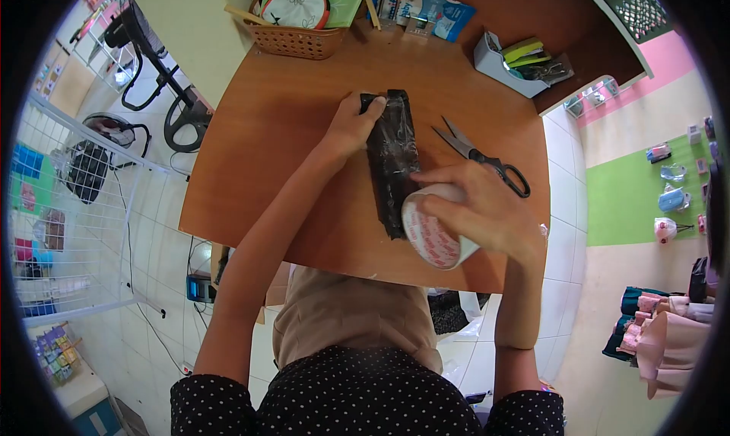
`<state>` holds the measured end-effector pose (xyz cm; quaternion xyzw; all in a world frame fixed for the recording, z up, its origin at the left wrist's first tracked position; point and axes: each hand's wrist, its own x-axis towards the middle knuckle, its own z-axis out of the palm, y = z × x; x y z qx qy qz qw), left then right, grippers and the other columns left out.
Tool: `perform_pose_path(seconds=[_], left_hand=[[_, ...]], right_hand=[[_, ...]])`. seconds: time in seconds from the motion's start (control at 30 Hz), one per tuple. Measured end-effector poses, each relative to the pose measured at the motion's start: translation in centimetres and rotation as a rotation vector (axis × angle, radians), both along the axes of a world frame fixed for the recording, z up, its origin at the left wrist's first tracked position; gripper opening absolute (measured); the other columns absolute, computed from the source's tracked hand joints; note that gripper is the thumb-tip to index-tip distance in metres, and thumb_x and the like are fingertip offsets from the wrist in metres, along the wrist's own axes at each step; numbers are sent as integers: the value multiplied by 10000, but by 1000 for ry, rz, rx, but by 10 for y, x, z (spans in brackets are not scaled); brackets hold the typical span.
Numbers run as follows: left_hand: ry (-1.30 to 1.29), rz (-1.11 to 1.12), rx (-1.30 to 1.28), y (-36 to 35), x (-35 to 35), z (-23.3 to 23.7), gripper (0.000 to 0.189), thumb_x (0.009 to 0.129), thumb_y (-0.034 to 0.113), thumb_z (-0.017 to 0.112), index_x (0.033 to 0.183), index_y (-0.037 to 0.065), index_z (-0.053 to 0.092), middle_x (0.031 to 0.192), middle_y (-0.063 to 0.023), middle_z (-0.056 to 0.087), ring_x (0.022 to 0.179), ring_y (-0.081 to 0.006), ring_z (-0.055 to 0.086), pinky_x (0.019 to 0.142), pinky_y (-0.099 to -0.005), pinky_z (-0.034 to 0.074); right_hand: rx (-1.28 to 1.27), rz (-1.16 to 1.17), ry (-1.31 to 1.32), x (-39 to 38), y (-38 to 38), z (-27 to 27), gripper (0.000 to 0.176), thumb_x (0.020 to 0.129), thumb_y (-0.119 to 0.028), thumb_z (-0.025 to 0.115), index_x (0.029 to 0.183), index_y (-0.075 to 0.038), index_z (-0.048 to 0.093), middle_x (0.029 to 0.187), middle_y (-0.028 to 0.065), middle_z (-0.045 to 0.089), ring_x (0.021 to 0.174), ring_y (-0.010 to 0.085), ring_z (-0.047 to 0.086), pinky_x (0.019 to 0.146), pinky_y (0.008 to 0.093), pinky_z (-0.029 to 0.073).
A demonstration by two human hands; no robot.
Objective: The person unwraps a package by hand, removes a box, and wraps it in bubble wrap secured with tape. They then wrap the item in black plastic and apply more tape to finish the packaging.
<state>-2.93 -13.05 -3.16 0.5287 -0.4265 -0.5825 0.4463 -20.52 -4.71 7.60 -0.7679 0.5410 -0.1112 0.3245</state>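
Observation:
A long package wrapped in shiny black plastic [394,154] lies lengthwise on the wooden desk [296,116]. My left hand [356,124] is closed on its far left corner, thumb on top. In my right hand [483,208] is a large roll of packing tape [437,230] with red print on its inner core, tilted beside the package's near end. The right index finger points at the package's right side, right at its edge. Just beyond that hand rests a pair of black-handled scissors [487,154], blades spread a little and pointing away to the left.
At the desk's back left stands a brown woven basket [296,42]. Blue packaging [452,19] leans at the back. A white bin [506,67] with stationery sits at the back right. White wire racks [76,215] and cables are on the left, hung goods on the right.

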Motion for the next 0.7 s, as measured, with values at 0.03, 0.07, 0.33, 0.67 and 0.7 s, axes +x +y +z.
perform_pose_path(seconds=[0.03, 0.07, 0.33, 0.67, 0.7], left_hand=[[0, 3, 1, -2, 2, -3, 325, 881, 276, 522, 986, -30, 553, 827, -103, 596, 758, -192, 594, 715, -313, 456], [-63, -15, -84, -6, 3, -9, 319, 883, 272, 525, 996, -25, 551, 813, -91, 588, 763, -179, 588, 712, -305, 456], [-120, 10, -213, -7, -2, -21, 284, 868, 244, 544, 974, -17, 578, 847, -125, 614, 780, -218, 601, 736, -327, 459], [-286, 129, -229, -3, -10, -22, 311, 864, 261, 539, 972, -30, 568, 894, -200, 630, 838, -346, 616, 745, -381, 464], [-311, 112, -242, -3, -9, -17, 316, 870, 262, 529, 991, -28, 556, 902, -189, 631, 825, -340, 623, 730, -382, 477]], right_hand=[[-29, 26, -47, -5, -2, 0, 492, 689, -346, 587, 966, 58, 637, 784, 256, 621, 764, 315, 646, 724, 336, 492], [-25, 28, -46, -9, -4, 3, 492, 689, -346, 587, 966, 58, 637, 784, 256, 621, 764, 315, 646, 724, 336, 492], [45, 60, -49, 5, 7, 10, 447, 708, -331, 563, 884, 74, 634, 741, 250, 608, 730, 349, 624, 678, 358, 480], [190, 54, 147, 32, 6, 6, 494, 679, -371, 600, 955, 35, 646, 802, 234, 625, 789, 327, 630, 716, 365, 481], [186, 35, 156, 33, 7, 6, 504, 673, -373, 600, 954, 44, 643, 796, 238, 622, 784, 328, 631, 714, 366, 482]])
